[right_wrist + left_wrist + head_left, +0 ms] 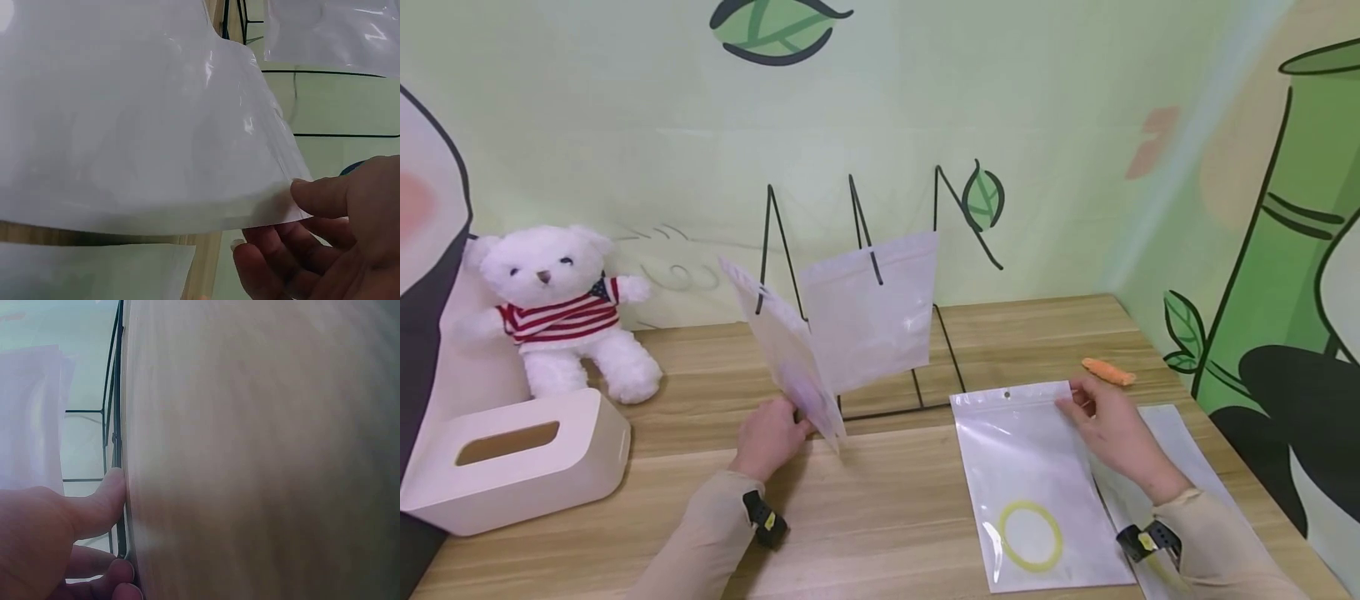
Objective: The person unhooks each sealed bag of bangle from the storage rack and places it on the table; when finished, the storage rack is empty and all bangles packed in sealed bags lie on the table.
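Observation:
My left hand (771,440) is low at the front left corner of a black wire display rack (891,411). In the left wrist view its thumb and fingers grip the rack's bottom wire (118,450). Two white zip bags (880,312) hang from the rack's left and middle hooks, the left one turned sideways above that hand. My right hand (1123,437) pinches the top right corner of another white zip bag (1030,450), thumb over it and fingers beneath in the right wrist view. A yellow ring (1030,569) shows near this bag's bottom, and a small hole at its top.
Another white bag (1180,446) lies on the wooden table (880,508) under the right forearm. An orange, carrot-like piece (1108,372) lies behind the right hand. To the left are a white teddy bear (553,275) and a cream tissue box (580,425). A painted wall (647,150) stands close behind.

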Demonstrator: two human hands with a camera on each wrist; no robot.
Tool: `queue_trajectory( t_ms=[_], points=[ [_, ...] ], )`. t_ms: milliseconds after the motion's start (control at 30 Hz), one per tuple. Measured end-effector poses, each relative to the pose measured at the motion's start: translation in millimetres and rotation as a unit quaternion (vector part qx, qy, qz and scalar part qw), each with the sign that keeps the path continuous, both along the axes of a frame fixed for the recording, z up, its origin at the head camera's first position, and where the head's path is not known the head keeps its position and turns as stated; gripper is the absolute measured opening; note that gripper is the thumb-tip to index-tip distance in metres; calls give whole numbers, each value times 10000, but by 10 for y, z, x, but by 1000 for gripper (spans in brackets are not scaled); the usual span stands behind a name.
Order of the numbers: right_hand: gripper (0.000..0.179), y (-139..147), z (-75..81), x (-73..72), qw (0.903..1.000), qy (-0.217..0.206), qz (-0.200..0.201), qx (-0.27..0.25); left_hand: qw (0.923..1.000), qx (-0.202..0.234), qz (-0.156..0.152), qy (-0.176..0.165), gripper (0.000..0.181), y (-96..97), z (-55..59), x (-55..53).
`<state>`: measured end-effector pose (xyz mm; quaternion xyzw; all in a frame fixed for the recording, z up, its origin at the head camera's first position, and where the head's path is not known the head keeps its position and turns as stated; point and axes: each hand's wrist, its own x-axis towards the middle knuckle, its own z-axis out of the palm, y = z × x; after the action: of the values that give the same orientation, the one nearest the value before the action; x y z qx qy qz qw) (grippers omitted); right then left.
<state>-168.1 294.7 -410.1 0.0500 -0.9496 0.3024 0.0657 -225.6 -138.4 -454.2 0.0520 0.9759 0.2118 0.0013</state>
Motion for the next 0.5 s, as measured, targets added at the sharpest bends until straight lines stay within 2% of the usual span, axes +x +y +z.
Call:
queue_trajectory(
  t_ms=[233,500],
  points=[
    [49,23,-25,-9,9977,-630,204,176,10000,-18,13,-4,24,2,4,-3],
    [50,31,-78,-30,9971,-684,220,238,10000,16,22,-11,22,-3,-12,-6]
  ],
)
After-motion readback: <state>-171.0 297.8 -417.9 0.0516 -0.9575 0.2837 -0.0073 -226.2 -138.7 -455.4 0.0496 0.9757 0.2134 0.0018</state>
